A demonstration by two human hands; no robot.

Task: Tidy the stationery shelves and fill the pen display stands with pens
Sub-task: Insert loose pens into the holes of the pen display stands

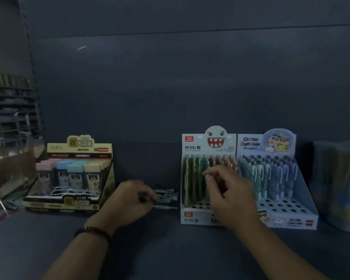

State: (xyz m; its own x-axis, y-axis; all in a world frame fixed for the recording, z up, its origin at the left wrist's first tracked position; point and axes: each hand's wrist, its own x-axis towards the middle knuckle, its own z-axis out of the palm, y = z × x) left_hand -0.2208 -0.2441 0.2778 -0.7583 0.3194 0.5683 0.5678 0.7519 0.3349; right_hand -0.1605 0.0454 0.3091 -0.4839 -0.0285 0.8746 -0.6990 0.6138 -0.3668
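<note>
Three cardboard display boxes stand in a row on a dim, dark shelf (pixel 150 249), against its back panel. At the left is a cream box (pixel 69 201) of pastel-capped cases. Right of centre a monster-face pen stand (pixel 208 142) touches a cartoon pen stand (pixel 291 217), and a clear tub (pixel 337 188) of pens sits just beyond. Both stands slope up towards the back, so their pens stand nearly upright, caps up, leaning slightly rearward where a shopper can see them. Their front rows show empty holes, so filling looks unfinished.

The person's right hand (pixel 228 190) hovers over the monster-face stand, fingertips (pixel 206 175) drawn narrowly together above the green pens (pixel 192 178). Whether they pinch a pen cannot be told.

The left hand (pixel 129 201) rests low on the shelf between the cream box and the stand, fingers curled around a dark pen (pixel 143 199). Its long axis runs left to right, pointing towards the stand. Just beside it, more loose pens (pixel 166 196) lie flat the same way, probably stock kept within reach. A dark bracelet (pixel 93 232) circles the left wrist.
</note>
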